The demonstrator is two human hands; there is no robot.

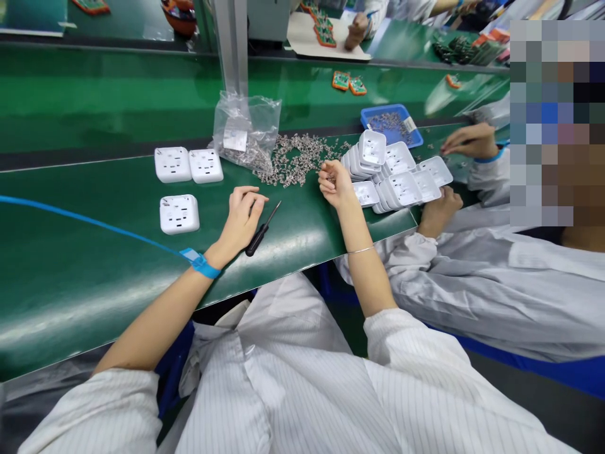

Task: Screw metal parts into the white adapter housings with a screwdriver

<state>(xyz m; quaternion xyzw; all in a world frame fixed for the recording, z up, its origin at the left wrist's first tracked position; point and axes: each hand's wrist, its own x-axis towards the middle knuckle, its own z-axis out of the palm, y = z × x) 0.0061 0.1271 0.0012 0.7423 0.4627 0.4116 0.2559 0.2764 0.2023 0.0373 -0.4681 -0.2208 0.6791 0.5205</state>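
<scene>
Striped coat (302,397) cut off | left hand (242,217) loosely uncurled | right hand (339,186) curled round half-hidden metal pieces (331,179)

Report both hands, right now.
Left hand: loosely open, beside the screwdriver.
Right hand: fingers curled, apparently holding small metal parts.

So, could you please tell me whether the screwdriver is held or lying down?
Lying down: the screwdriver rests on the green bench beside the left hand, and no hand grips it.

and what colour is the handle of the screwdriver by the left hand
The screwdriver handle is black; it shows in the head view, the only one.
</scene>
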